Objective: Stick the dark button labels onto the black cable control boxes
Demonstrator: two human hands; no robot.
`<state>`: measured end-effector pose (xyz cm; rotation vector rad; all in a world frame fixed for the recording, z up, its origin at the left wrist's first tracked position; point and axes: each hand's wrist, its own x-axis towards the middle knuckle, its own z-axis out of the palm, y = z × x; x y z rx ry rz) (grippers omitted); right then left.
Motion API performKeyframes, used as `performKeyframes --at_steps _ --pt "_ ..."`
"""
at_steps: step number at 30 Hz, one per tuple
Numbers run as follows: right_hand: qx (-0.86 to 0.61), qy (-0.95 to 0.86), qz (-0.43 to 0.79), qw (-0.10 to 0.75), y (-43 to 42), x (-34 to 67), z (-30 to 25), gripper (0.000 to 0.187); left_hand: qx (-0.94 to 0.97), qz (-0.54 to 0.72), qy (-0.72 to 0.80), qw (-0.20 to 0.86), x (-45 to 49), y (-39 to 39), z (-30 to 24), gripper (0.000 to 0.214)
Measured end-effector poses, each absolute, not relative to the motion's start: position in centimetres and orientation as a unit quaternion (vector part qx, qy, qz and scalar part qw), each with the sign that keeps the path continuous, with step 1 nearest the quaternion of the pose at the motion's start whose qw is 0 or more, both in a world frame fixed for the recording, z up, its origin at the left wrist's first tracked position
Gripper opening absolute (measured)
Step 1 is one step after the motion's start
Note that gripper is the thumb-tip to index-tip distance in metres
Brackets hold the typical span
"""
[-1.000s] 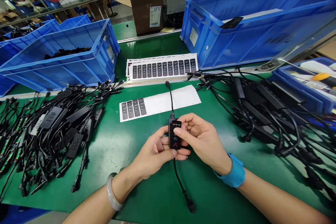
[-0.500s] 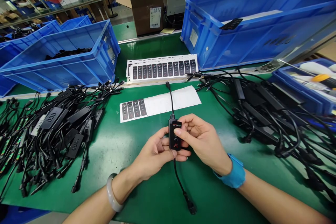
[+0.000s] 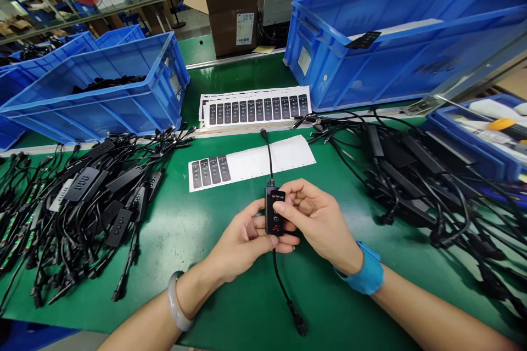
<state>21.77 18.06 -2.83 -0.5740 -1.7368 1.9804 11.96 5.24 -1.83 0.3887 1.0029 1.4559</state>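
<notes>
A small black inline controller (image 3: 274,220) with coloured button marks sits upright between both my hands above the green table. My left hand (image 3: 242,241) cradles its lower half, fingers curled round it. My right hand (image 3: 315,222) grips its right side, the thumb pressed on its face. Its black cable (image 3: 269,156) runs away to a plug, and another length (image 3: 286,293) trails toward me. A white backing sheet (image 3: 263,160) lies just beyond, several black stickers (image 3: 209,170) left at its left end.
A full sticker sheet (image 3: 255,107) lies farther back. Heaps of black controllers with cables lie at left (image 3: 90,192) and right (image 3: 415,175). Blue crates stand at back left (image 3: 102,98), back right (image 3: 391,60) and far right (image 3: 473,137). A cardboard box (image 3: 234,5) stands behind.
</notes>
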Motion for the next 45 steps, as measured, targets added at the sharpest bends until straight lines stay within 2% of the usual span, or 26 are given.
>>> performKeyframes --at_steps 25,35,40,42,45 --pt "-0.243 -0.682 0.653 0.221 17.7 21.4 -3.2 0.019 0.187 0.613 0.492 0.589 12.4 5.4 -1.7 0.055" --pt "-0.277 -0.670 0.656 0.210 17.7 21.0 -3.3 0.027 0.209 0.616 0.510 0.563 12.7 5.5 -2.2 0.051" --pt "-0.290 -0.675 0.650 0.192 18.1 20.6 -3.6 0.030 0.191 0.608 0.524 0.565 12.5 5.6 -2.2 0.058" --pt "-0.292 -0.665 0.661 0.188 18.3 20.5 -3.5 0.036 0.189 0.611 0.527 0.559 12.5 5.7 -2.2 0.058" --pt "-0.287 -0.626 0.704 0.173 18.9 20.6 -3.5 0.056 0.190 0.615 0.532 0.549 12.6 5.6 -2.2 0.054"
